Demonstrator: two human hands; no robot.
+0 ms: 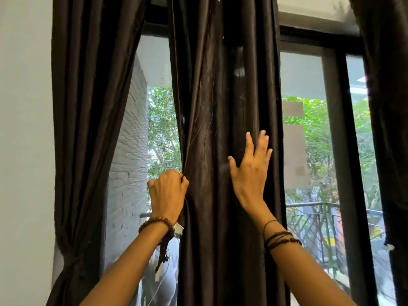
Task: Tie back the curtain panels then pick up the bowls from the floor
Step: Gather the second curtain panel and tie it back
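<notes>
Dark, glossy, gathered curtain panel (220,129)

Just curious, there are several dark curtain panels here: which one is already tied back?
The far-left curtain panel, cinched low by the wall. The middle panel hangs loose under both hands; the right panel shows no tie.

middle curtain panel (220,129) before window (309,129)

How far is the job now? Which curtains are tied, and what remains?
Done: the left panel is cinched low by the wall. In hand: the left hand grips the middle panel, the right hand lies flat on it. Left: tying it; bowls, not in view.
</notes>
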